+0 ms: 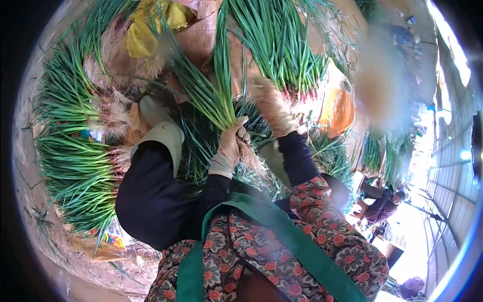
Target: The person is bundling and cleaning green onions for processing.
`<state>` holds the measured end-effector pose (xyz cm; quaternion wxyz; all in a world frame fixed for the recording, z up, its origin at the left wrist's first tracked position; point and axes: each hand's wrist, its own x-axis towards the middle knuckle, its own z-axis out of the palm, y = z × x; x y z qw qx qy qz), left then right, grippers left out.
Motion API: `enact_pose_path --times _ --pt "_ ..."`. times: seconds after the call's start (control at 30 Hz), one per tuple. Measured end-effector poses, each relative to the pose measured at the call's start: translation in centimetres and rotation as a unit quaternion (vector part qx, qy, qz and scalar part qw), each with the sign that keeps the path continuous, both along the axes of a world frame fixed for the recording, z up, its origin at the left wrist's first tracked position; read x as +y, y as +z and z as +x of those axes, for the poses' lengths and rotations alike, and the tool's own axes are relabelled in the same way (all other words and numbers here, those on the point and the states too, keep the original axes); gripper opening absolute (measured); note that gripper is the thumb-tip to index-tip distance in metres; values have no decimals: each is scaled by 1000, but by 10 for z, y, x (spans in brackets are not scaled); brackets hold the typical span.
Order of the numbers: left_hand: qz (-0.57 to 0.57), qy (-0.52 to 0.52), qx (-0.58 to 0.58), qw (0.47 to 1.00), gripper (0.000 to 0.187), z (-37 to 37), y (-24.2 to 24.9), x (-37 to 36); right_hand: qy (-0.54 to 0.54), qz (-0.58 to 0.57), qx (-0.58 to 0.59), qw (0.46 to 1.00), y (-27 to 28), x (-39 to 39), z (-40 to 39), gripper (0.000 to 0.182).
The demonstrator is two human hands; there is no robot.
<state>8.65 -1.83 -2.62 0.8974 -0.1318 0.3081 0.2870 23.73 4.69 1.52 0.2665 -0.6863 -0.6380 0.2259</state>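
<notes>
Gloved, my left hand is closed round the lower stems of a bunch of green onions; the pale roots hang below the fist and the leaves spread toward the top. My right hand, also gloved, is raised to the right of the bunch and smeared by motion, so its fingers cannot be made out. Just behind it lies a thick pile of green onions with reddish-white bulbs. Loose green leaves cover the ground between my legs.
More onion bundles line the left side, roots inward. A yellow sack lies at the upper left, and an orange bag right of the pile. Another person is at the far right, near further bundles.
</notes>
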Motion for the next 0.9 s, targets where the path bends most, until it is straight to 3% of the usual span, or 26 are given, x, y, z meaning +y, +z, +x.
enact_pose_path --times 0.03,0.07,0.13,0.17,0.27,0.3,0.33,0.4,0.43,0.5,0.53,0.6,0.63,0.67,0.73,0.77,0.8,0.87,0.9 --pt "1 -2 19 1000 22 5 -1 1 -65 -16 -61 996 -20 -14 45 44" --pt "3 -5 40 999 23 10 -2 0 -127 -52 -230 964 -10 -20 59 48" --pt "9 11 19 1000 25 13 -5 -3 -232 -237 -277 902 -8 -27 69 53" --pt "14 18 10 1000 25 16 -7 -4 -211 -232 -347 884 -13 -31 68 46" --pt "55 32 14 998 25 21 -18 -7 -143 -231 -135 953 -16 -50 69 42" --pt "61 43 63 995 23 22 -10 -6 -81 -229 -90 966 -16 -52 60 39" --pt "66 51 90 992 21 23 -12 -6 -74 -273 -58 957 -10 -69 51 36" --pt "69 -7 71 995 20 19 -17 -8 11 -172 207 963 -39 -101 37 28" --pt "93 -20 71 993 20 20 -21 -10 13 -206 215 955 -43 -116 36 28" --pt "140 -40 66 987 19 24 -26 -13 23 -273 226 935 -22 -126 25 28" --pt "118 -37 80 989 20 25 -28 -15 -42 -255 353 899 -24 -128 33 28" --pt "74 -27 107 991 21 26 -19 -14 -166 -202 582 770 -24 -133 68 27" --pt "86 -20 112 990 23 27 -27 -16 -154 -155 421 880 -15 -140 93 28" --pt "76 -12 106 991 24 26 -24 -15 -137 -101 243 955 1 -149 126 29" --pt "52 3 92 994 25 26 -16 -16 -226 -85 12 970 60 -168 162 33" --pt "55 8 76 996 27 28 -20 -17 -173 -118 -251 945 62 -208 216 34" --pt "49 8 68 996 26 28 -22 -18 -105 -144 -495 850 58 -244 257 36" --pt "37 13 52 998 25 29 -26 -20 -349 -387 -395 757 106 -248 216 41" --pt "54 2 24 998 24 28 -31 -21 -348 -380 -460 723 103 -249 211 50"
